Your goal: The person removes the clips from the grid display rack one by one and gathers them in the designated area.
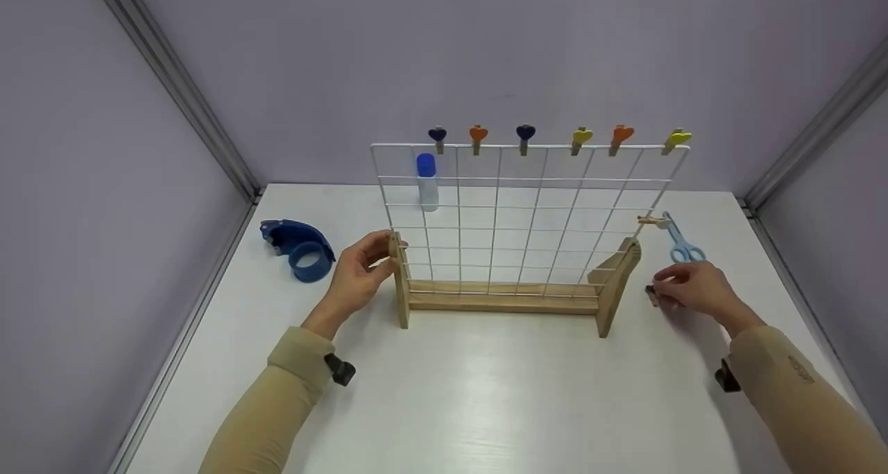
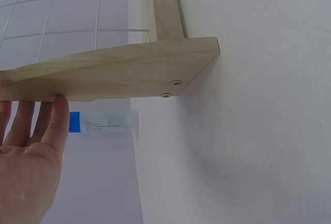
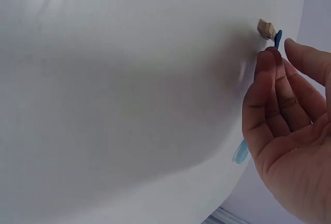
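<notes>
A white wire grid (image 1: 494, 210) stands in a wooden frame (image 1: 503, 307). My left hand (image 1: 357, 273) grips the top of the frame's left upright (image 2: 119, 71), fingers against the wood. Along the grid's top bar sit several heart clothespins, among them a dark blue clothespin (image 1: 525, 134), an orange clothespin (image 1: 479, 137) and a yellow clothespin (image 1: 581, 137). Another wooden clothespin (image 1: 651, 221) is clipped on the grid's right side. On the table at right, my right hand (image 1: 697, 288) has its fingertips right at a dark blue heart clothespin (image 3: 267, 29), thumb spread apart from the fingers.
Light blue scissors (image 1: 683, 248) lie behind the right hand. A blue tape dispenser (image 1: 305, 252) sits at the left of the white table (image 1: 479, 391). Behind the grid stands a clear tube with a blue cap (image 1: 428, 182). Grey walls enclose the table on three sides.
</notes>
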Available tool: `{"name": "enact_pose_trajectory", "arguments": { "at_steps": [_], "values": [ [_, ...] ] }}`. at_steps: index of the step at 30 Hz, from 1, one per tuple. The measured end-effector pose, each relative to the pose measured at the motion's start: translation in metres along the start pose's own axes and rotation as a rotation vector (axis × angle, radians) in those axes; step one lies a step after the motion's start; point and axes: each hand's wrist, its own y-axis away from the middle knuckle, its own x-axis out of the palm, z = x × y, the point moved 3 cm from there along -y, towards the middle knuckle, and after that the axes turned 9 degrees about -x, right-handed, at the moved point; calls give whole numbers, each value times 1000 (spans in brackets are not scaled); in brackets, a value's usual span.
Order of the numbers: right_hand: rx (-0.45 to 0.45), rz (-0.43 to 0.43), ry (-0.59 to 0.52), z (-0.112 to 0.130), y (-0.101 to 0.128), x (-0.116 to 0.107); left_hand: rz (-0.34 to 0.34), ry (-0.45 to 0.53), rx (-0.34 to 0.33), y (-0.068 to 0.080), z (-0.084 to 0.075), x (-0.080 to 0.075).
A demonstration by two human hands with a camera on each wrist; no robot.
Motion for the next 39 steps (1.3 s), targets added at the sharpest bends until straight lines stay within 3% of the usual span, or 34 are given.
{"name": "enact_pose_trajectory", "arguments": {
  "at_steps": [8, 18, 22, 29, 34, 39],
  "values": [
    [-88, -75, -13, 23, 13, -23, -4, 13, -9, -1, 0, 1],
    [-198, -172, -154, 80, 32, -65, 0, 11, -19, -1, 0, 1],
    [-265, -275, -192, 115, 48, -92, 4, 6, -20, 0, -1, 1],
    [-440, -466, -149, 190, 85, -126, 7, -25, -45, 2, -1, -1],
    [-627, -511, -121, 246, 104, -134, 4, -24, -45, 2, -2, -1],
    [-807, -507, -19, 301, 110, -126, -2, -26, -49, 2, -1, 0]
  ]
}}
